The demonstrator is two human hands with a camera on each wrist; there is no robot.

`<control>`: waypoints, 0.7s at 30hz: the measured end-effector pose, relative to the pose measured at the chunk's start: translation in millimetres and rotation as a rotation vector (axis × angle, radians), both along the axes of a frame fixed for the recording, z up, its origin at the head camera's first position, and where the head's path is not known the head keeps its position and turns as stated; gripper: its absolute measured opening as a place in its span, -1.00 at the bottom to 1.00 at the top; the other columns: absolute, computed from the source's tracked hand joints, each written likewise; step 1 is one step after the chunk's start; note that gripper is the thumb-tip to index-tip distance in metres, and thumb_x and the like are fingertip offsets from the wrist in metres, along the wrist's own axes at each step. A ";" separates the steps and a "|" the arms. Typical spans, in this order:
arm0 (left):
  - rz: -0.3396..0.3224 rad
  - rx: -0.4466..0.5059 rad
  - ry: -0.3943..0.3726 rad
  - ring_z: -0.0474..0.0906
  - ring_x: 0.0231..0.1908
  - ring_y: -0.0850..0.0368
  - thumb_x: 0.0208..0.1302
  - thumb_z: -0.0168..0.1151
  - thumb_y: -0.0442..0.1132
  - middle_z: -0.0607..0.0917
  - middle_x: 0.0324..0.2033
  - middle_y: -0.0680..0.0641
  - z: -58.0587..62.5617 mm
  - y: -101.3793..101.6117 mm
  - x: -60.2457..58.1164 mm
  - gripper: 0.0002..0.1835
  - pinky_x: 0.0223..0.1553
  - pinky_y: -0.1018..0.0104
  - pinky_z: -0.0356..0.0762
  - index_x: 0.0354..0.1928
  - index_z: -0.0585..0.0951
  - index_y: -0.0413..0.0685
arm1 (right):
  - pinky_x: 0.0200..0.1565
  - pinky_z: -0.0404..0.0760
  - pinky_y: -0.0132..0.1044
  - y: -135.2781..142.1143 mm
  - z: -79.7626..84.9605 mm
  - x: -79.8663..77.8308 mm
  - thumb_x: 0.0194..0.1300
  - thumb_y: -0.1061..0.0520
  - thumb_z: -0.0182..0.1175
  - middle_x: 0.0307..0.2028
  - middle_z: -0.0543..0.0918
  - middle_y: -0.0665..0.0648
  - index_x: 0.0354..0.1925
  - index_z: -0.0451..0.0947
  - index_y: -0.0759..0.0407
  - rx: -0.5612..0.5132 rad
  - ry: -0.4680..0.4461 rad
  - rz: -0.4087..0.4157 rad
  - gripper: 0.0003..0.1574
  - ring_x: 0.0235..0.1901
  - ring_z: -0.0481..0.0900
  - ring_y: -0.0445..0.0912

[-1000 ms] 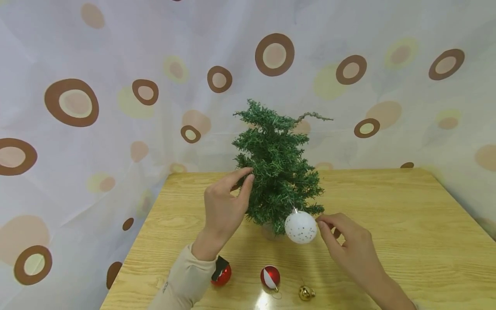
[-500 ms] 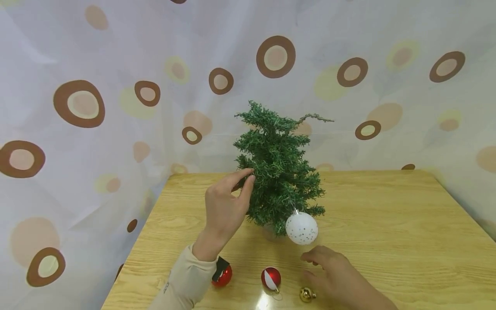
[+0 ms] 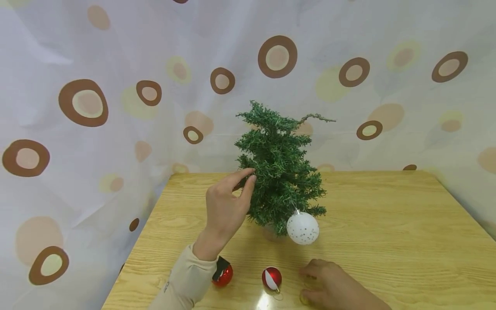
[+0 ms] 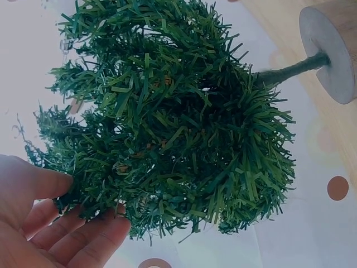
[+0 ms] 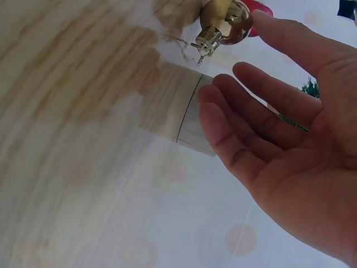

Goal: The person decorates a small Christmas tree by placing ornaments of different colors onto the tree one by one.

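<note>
A small green artificial Christmas tree (image 3: 280, 150) stands on the table. My left hand (image 3: 228, 202) pinches a branch tip on its left side between thumb and fingers. From a lower front branch hangs a white speckled bauble (image 3: 303, 229). Low in front of it, my right hand (image 3: 329, 282) reaches down with relaxed, parted fingers. In the right wrist view a small gold bauble (image 5: 226, 22) with a metal cap lies right at the thumb tip, the other fingers apart from it. The head view shows that bauble mostly hidden behind my right hand.
To the left of my right hand lies a red and white bauble (image 3: 272, 279) with a string loop. A red bauble (image 3: 223, 275) with a black patch sits beside my left sleeve. A patterned cloth (image 3: 240, 43) hangs behind the wooden table (image 3: 387, 224).
My right hand has left the white bauble and moved down toward the gold one. The white bauble hangs from the branch. My left hand keeps its place.
</note>
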State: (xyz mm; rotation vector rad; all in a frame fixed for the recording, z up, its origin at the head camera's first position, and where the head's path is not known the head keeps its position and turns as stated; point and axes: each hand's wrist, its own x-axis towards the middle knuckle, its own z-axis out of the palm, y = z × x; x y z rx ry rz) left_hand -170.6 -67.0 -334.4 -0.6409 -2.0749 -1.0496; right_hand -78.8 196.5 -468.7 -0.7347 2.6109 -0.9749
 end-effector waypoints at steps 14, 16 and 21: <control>-0.001 -0.001 0.015 0.84 -0.15 -0.01 0.45 0.37 -0.27 0.86 -0.07 -0.17 -1.5 0.7 -0.8 -0.78 -0.15 0.16 0.80 0.04 0.81 -0.16 | -0.36 0.59 -0.43 -2.6 -2.9 1.0 0.34 0.13 0.42 -0.36 0.64 -0.27 -0.34 0.73 -0.03 -0.065 0.029 0.079 -0.92 -0.38 0.47 -0.46; 0.001 -0.005 0.016 0.84 -0.14 -0.02 0.45 0.37 -0.26 0.86 -0.07 -0.17 -1.4 0.5 -0.7 -0.78 -0.15 0.16 0.81 0.04 0.81 -0.16 | -0.35 0.59 -0.43 -2.9 -2.9 1.2 0.33 0.14 0.42 -0.36 0.65 -0.28 -0.34 0.73 -0.03 -0.069 0.035 0.080 -0.92 -0.38 0.46 -0.47; -0.002 -0.014 0.019 0.84 -0.13 -0.02 0.46 0.36 -0.27 0.86 -0.08 -0.17 -1.2 -0.2 -1.4 -0.78 -0.16 0.17 0.81 0.05 0.80 -0.16 | -0.32 0.59 -0.39 -2.0 -2.0 1.2 0.35 0.09 0.43 -0.30 0.73 -0.22 -0.27 0.79 -0.03 -0.028 0.053 0.074 -0.99 -0.32 0.50 -0.43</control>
